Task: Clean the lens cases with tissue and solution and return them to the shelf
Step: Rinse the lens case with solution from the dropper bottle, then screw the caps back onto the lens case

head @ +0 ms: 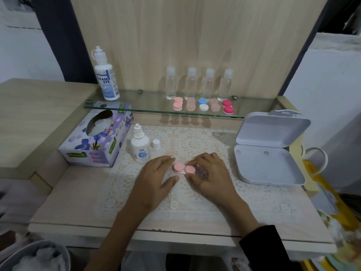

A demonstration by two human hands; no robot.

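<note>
Grey bin [39, 255], lower left: crumpled white matter inside, blurred. Tissue box [95, 145], purple floral, on the desk; a tissue [99, 124] stands in its oval slot. Big bottle [106, 75] of solution, capped, upright on the left end of the glass shelf [136, 107]. Small bottle [140, 148], upright on the lace mat [195, 202], nozzle bare; its cap [156, 144] stands just beside it to the right. Left hand [156, 173]: fingers nearly straight, fingertips and thumb bracketing the left end of the case [184, 169]; contact cannot be told. Case: pink, two round lids on, flat on the mat between the hands, long axis running left to right, left lid toward the left hand, right lid toward the right. Right hand [211, 173]: fingers curled, forefinger and thumb pinching the right lid; a clear blur under the palm cannot be identified. Judgement: the right lid looks the one about to be unscrewed, with the left hand placed to steady. Shelf row, behind and above: four clear bottles [199, 85], contents not legible; before them five more cases [203, 104], pink, beige, blue-and-white, beige, red, each lying front to back. White box [269, 165], far right, hinged lid thrown back; only two small round studs show in its base.
</note>
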